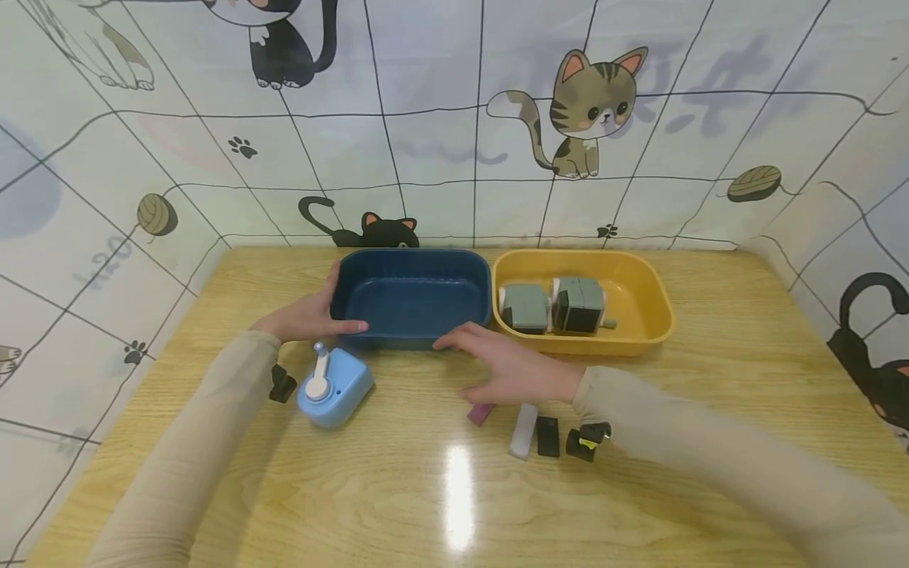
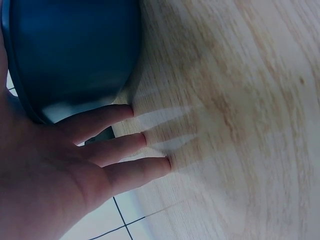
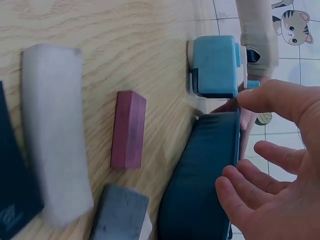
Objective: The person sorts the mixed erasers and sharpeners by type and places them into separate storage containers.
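My left hand (image 1: 312,312) is at the left end of a dark blue bin (image 1: 412,342). Its thumb lies over the front rim, and its straight, spread fingers run down outside the wall (image 2: 75,50). My right hand (image 1: 514,367), fingers loosely bent and holding nothing, reaches to the bin's front right rim. A light blue crank pencil sharpener (image 1: 341,386) sits below the left hand. Under the right hand are a purple block (image 3: 129,130), a white bar (image 3: 56,130) and a grey block (image 3: 120,212), which the hand hides in the head view.
A yellow bin (image 1: 642,343) to the right holds two grey-green boxy objects (image 1: 578,304) with white ends. A black block (image 1: 548,436) and a small black piece with a yellow mark (image 1: 582,443) lie near the right wrist. Cat-print sheeting (image 1: 440,158) surrounds the wooden table (image 1: 369,489).
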`<state>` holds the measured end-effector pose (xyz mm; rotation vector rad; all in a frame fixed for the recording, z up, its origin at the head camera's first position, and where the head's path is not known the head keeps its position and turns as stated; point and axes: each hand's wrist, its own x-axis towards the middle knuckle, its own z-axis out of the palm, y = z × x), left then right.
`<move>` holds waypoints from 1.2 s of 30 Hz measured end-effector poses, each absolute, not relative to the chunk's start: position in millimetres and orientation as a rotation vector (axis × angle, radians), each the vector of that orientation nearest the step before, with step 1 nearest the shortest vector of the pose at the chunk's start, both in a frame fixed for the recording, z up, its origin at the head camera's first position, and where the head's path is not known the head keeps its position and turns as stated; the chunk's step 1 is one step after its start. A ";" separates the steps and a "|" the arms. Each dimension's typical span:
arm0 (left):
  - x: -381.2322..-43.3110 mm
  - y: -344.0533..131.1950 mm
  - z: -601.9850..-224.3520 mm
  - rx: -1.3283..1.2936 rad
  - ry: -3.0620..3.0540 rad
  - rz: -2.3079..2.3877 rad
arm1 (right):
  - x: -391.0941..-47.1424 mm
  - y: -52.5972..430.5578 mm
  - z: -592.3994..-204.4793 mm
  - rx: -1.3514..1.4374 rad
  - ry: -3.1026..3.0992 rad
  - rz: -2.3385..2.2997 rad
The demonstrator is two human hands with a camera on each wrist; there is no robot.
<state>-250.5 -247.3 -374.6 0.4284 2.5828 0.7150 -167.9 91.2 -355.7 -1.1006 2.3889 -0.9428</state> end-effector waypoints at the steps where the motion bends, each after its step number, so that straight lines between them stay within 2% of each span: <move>1: -250.5 -247.3 -374.7 0.427 2.584 0.714 | -168.1 88.8 -356.3 -1.095 2.371 -0.951; 19: -252.4 -245.6 -375.4 0.425 2.584 0.720 | -177.6 54.5 -371.9 -1.235 2.353 -0.927; 36: -251.5 -247.4 -376.1 0.403 2.588 0.722 | -170.4 12.9 -384.9 -1.238 2.302 -0.888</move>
